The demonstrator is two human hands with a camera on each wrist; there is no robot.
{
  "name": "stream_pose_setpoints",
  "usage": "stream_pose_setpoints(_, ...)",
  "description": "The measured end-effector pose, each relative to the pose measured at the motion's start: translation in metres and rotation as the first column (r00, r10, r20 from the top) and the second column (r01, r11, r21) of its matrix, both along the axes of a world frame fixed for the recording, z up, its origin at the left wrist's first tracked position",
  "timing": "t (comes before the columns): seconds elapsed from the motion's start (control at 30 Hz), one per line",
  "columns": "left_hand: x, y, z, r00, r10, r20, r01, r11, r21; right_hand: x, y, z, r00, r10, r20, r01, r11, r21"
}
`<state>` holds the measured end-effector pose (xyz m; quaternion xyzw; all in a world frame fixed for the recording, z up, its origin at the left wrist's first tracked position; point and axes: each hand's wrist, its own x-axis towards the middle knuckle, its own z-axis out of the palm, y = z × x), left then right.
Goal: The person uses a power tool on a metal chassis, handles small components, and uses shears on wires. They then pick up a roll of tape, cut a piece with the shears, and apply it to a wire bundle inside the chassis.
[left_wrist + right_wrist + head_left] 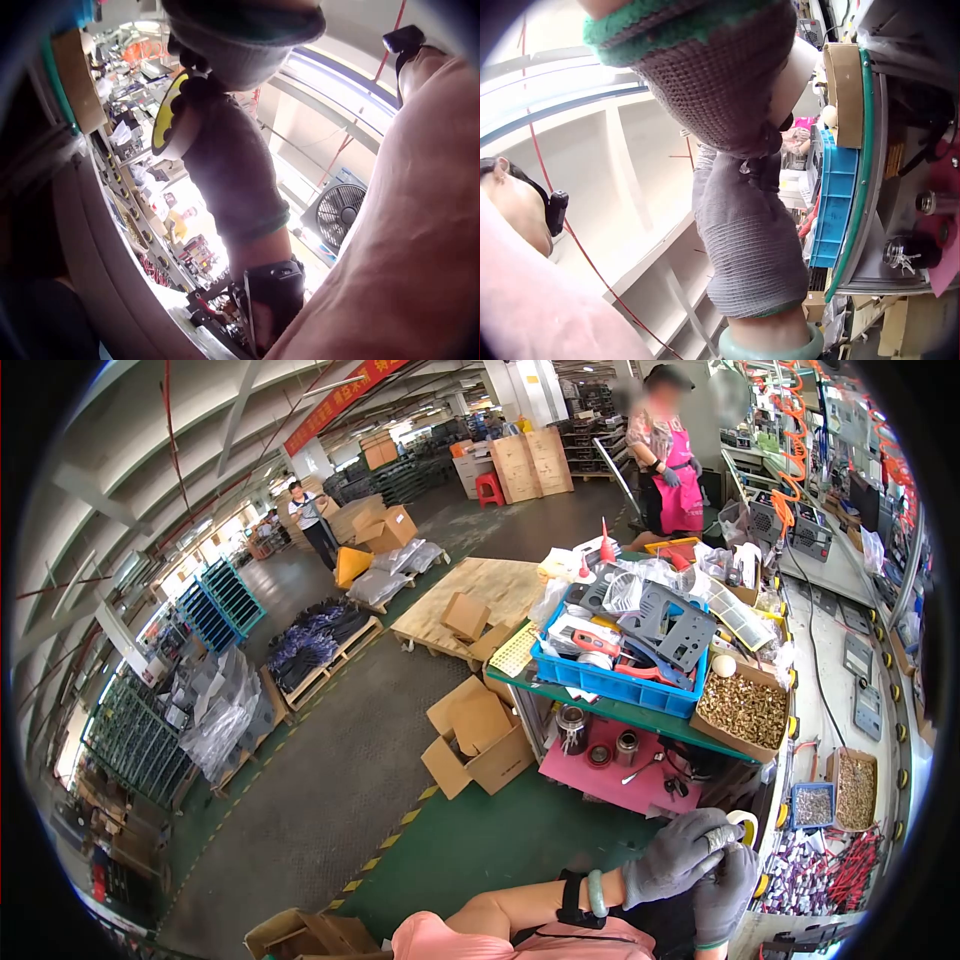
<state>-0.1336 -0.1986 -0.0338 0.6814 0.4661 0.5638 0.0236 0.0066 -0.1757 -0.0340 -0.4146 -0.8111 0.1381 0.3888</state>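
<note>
I have the right hand [727, 898] curled round the tape roll [166, 120], the left hand [678, 857] bent against it, whether pinching I cannot tell, near the table's [808, 710] left edge, and I'd best peel any strip slowly, clear of the loose wires [852, 868] beyond.

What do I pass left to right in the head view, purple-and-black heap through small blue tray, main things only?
Purple-and-black heap → open cardboard box by the bench → left hand → yellow-and-white roll → small blue tray.
</note>
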Motion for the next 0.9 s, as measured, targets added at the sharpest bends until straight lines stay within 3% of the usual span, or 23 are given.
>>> stream_pose_setpoints(0.1, -0.001, 0.006, 0.004, 0.992, -0.124, -0.011, 0.124, 0.992, -0.037, 0.0, -0.001, -0.001, 1.0, -0.003, -0.03, 0.004, 1.0, 0.025)
stream_pose_setpoints(0.23, -0.001, 0.006, 0.002, 0.98, -0.104, -0.17, 0.093, 0.993, -0.073, 0.001, -0.003, -0.001, 0.997, 0.011, -0.071, -0.017, 0.997, -0.075)
stream_pose_setpoints(0.37, 0.0, 0.005, -0.008, 0.981, -0.13, -0.145, 0.112, 0.986, -0.124, 0.0, -0.003, -0.001, 0.997, 0.027, -0.077, -0.033, 0.997, -0.067)
stream_pose_setpoints(0.53, -0.001, 0.006, 0.002, 0.998, -0.062, 0.009, 0.062, 0.998, -0.022, -0.002, -0.001, -0.002, 0.999, 0.006, -0.042, -0.008, 0.998, -0.061)
stream_pose_setpoints(0.67, -0.009, 0.001, 0.004, 0.988, -0.136, -0.078, 0.119, 0.974, -0.194, -0.001, -0.001, -0.005, 0.999, 0.051, -0.016, -0.05, 0.997, 0.051)
stream_pose_setpoints(0.7, -0.009, 0.002, 0.001, 0.987, -0.14, -0.083, 0.117, 0.964, -0.238, -0.002, -0.005, 0.0, 0.999, 0.034, 0.016, -0.034, 0.999, 0.003)
stream_pose_setpoints(0.8, -0.007, 0.006, -0.004, 0.986, -0.149, -0.078, 0.14, 0.985, -0.104, 0.002, -0.005, -0.005, 0.999, 0.035, 0.006, -0.035, 0.999, -0.027)
stream_pose_setpoints(0.9, -0.001, 0.007, -0.008, 0.987, -0.153, -0.05, 0.146, 0.981, -0.127, 0.004, -0.007, -0.003, 1.0, 0.002, 0.018, -0.001, 0.999, -0.039)
